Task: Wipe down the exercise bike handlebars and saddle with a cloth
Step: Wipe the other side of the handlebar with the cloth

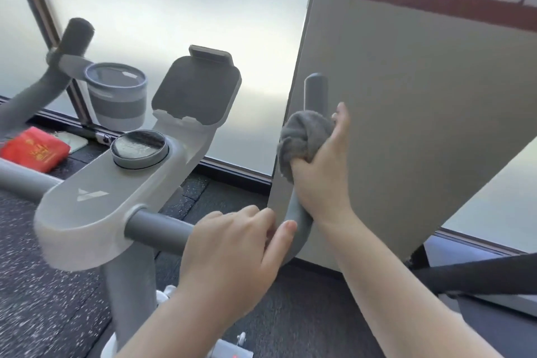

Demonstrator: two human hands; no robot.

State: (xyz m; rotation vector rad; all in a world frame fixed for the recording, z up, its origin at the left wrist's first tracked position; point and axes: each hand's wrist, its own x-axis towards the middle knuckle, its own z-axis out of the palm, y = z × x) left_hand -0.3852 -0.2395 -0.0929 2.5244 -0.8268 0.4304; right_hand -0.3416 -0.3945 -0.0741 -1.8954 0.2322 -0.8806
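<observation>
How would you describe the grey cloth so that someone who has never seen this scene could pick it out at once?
Start at the exercise bike's handlebars and follow the bar to its upturned right end. There the right hand grips a bunched grey cloth against the bar. It is the only soft, fuzzy thing there; the grey parts beside it are smooth and hard.

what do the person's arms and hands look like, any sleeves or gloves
Both forearms are bare as far as the frame shows: no sleeves, gloves, watch or bands. The left hand and right hand carry no visible rings, and the fingers have short, unpainted nails.
</observation>
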